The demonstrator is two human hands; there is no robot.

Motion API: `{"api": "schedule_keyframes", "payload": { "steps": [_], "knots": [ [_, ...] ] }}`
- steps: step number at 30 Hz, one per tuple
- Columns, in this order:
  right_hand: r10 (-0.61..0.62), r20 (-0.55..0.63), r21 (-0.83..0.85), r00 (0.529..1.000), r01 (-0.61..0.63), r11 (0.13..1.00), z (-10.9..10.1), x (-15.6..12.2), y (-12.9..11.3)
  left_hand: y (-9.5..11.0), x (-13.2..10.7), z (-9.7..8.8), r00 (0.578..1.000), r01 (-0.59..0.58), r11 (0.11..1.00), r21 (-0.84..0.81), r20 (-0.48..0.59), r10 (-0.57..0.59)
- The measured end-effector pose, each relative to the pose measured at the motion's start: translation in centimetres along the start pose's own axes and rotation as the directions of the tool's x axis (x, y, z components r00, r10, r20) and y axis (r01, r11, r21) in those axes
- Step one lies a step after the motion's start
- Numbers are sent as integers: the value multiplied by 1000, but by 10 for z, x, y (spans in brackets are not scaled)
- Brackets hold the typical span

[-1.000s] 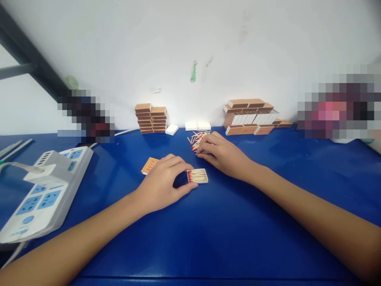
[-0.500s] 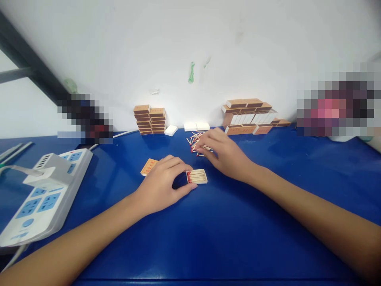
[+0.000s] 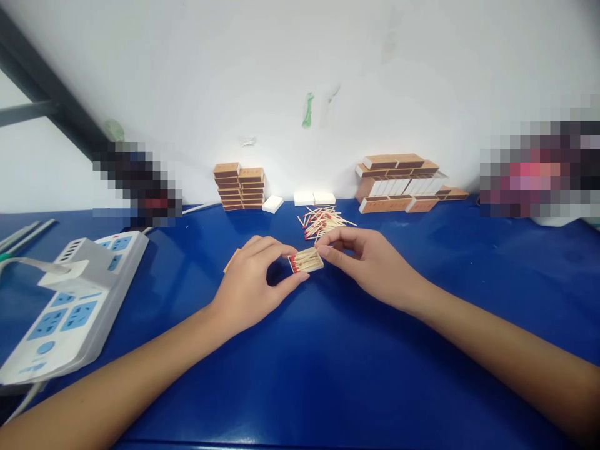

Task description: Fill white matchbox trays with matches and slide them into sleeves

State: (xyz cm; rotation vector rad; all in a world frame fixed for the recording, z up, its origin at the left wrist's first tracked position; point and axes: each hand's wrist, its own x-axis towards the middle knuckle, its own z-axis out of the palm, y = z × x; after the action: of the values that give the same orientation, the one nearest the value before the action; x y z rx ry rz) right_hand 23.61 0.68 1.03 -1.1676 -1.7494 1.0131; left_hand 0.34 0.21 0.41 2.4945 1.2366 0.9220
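Observation:
Between the thumb and fingers of my left hand (image 3: 250, 284) is a small white matchbox tray (image 3: 311, 270), held by its sides and tilted slightly. Red-headed matches (image 3: 302, 259) lie inside it, heads toward the left. My right hand (image 3: 370, 262) is closed in a pinch at the tray's right end, on what looks like a match whose far part lies over the tray. Just behind the right fingertips is a loose pile of matches (image 3: 325, 220) on the blue table. An orange matchbox sleeve (image 3: 230, 259) is mostly hidden behind my left hand.
At the wall stand a stack of matchboxes (image 3: 239, 187) on the left and a larger one (image 3: 398, 184) on the right. White trays (image 3: 314, 199) lie between them, with another white tray (image 3: 272, 204) nearby. A power strip (image 3: 70, 312) with a plugged-in adapter occupies the left side.
My right hand has come from the match pile toward me to the tray's right end. My left hand has raised and tilted the tray a little. The camera view has shifted slightly.

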Motion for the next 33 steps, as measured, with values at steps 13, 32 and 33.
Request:
{"api": "schedule_keyframes", "payload": {
  "steps": [13, 32, 33],
  "knots": [
    [-184, -150, -422, 971, 105, 900, -11, 2, 15, 0, 0, 1, 990, -79, 997, 16, 115, 77],
    [-218, 156, -474, 963, 267, 839, -9, -6, 5, 4, 0, 0, 986, -108, 994, 20, 128, 104],
    [-222, 181, -472, 958, 283, 835, -6, -9, 3, 4, 0, 0, 986, -109, 994, 16, 131, 106]
  ]
}}
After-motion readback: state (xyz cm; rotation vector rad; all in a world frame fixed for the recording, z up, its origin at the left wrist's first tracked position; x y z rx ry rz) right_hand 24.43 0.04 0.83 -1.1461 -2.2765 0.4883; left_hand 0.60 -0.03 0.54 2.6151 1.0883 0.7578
